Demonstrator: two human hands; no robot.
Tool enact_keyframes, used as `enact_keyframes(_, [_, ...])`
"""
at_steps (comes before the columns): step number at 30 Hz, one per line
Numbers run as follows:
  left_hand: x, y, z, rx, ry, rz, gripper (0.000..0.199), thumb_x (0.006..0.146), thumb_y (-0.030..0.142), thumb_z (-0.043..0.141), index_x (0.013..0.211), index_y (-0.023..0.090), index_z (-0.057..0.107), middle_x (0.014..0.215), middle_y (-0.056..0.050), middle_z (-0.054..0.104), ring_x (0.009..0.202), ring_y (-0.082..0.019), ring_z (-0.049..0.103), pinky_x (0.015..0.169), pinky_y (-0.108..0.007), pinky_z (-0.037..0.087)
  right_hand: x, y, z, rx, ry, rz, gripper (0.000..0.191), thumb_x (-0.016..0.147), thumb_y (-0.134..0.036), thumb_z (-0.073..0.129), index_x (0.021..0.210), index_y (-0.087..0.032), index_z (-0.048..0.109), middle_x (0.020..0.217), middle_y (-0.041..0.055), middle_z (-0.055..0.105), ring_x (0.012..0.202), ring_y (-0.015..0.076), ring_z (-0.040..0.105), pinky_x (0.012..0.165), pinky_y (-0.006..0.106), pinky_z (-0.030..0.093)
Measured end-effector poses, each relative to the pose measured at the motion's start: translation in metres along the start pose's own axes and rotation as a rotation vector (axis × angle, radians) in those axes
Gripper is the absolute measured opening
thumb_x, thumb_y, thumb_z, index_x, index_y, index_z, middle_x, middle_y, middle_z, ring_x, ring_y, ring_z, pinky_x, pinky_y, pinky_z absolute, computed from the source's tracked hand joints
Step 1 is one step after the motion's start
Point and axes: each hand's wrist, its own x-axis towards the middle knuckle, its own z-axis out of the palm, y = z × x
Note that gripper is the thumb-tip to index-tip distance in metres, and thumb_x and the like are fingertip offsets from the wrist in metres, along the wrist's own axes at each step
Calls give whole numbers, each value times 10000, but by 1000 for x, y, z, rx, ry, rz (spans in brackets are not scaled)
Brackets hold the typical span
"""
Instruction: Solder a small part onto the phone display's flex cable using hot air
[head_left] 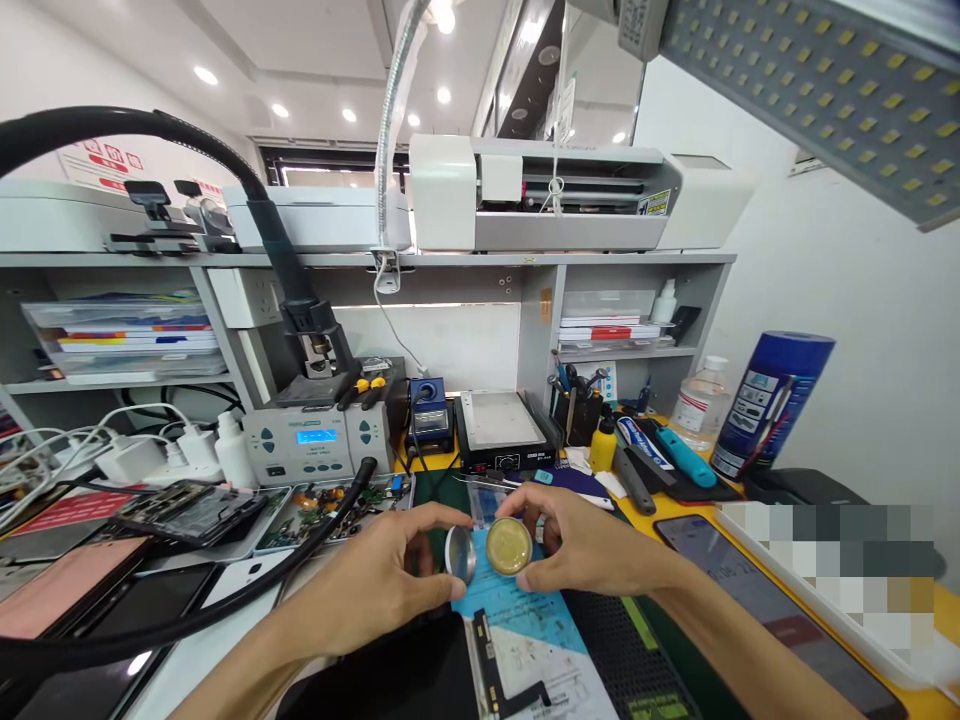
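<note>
Head view: the left hand (394,562) is clamped on a silver round lid (460,556), over the far part of the blue-and-white sheet (553,630). The right hand (574,535) grips a round tin (510,573) (yellowish paste (508,545) visible inside), also over the sheet; beyond it stands a heating plate (499,415).

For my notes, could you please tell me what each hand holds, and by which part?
The left hand holds a round lid by its rim; the right hand, an open round tin by its edge.
</note>
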Motion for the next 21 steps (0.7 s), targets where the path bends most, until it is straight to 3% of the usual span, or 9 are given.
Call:
enact_keyframes(7, [-2,2,-4,121,8,-29,530,850,457,733,1333,292,590,725,65,575,648,-157,520,570,-273,338,1,10,-3,-168,26,-24,551,681,-287,883,1196,-238,695,1132,45,571,912,212,525,759,316,438])
enact_keyframes(13, [-6,14,-6,195,14,-59,554,843,439,718,1362,282,602,789,38,619,691,-172,547,563,-276,328,-1,7,-5,-214,-20,10,543,703,-338,869,1212,-246,703,1089,37,564,890,216,532,719,308,433])
enact_keyframes(18, [-3,4,-2,177,40,-41,498,842,441,730,1315,335,618,768,59,613,633,-155,530,544,-273,320,-2,0,-5,-228,-33,44,533,694,-314,864,1196,-247,697,1028,18,539,883,214,537,722,303,428])
enact_keyframes(21, [-4,2,-9,135,65,-3,457,831,466,756,1247,325,627,758,61,598,655,-155,528,564,-266,350,-2,-1,-4,-233,-31,65,546,691,-314,866,1204,-253,687,1015,14,531,885,218,537,734,308,423])
